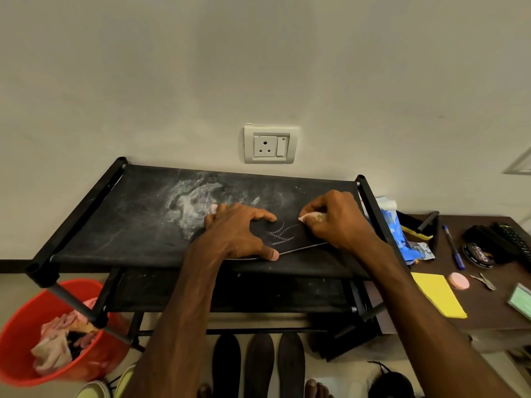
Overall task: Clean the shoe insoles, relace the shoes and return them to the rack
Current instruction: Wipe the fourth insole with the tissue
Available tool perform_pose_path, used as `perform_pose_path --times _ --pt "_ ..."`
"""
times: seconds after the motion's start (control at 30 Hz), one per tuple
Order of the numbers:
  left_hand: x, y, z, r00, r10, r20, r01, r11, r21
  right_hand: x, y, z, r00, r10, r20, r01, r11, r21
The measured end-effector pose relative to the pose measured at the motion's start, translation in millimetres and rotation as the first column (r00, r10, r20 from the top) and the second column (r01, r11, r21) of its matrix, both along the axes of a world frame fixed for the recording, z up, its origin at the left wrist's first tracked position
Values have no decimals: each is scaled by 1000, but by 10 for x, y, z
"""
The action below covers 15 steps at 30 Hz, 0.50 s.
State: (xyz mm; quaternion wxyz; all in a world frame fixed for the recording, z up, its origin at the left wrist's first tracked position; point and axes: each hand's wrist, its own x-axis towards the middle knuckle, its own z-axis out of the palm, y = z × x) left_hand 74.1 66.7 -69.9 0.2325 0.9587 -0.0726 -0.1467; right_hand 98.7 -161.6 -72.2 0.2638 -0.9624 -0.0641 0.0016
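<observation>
A dark insole (290, 238) with pale squiggly marks lies flat on the top shelf of the black shoe rack (138, 214). My left hand (240, 234) presses it down, thumb on its near edge. My right hand (334, 218) pinches a small whitish piece, a cloth or chalk bit (309, 217), against the insole's far right part. Three more dark insoles (258, 366) lie side by side on the floor under the rack. White powdery smears (189, 202) cover the shelf left of my hands.
A red bucket (26, 340) with rags stands at lower left. To the right, a brown table (488, 320) holds a yellow cloth (438, 294), pink round item (459, 280), blue pen (452, 245), polish tin (478, 255), brush (416, 229), blue packet (393, 228). Pale shoes (94, 390) sit at bottom left.
</observation>
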Motion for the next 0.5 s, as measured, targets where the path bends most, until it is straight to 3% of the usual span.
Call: perform_pose_path --times 0.1,0.3,0.4,0.5 --pt "-2 3 9 1000 7 3 -7 1000 -10 38 1 -30 1000 -6 19 5 999 49" --pt "-4 -3 -6 999 32 5 -32 999 -42 -191 -46 248 929 292 -228 -290 956 46" --pt "5 -13 1 1000 24 3 -24 999 -29 -152 -49 222 949 241 -201 -241 970 26" --pt "5 -22 15 1000 17 -10 -17 1000 -19 -35 43 77 997 67 -42 -68 997 -32"
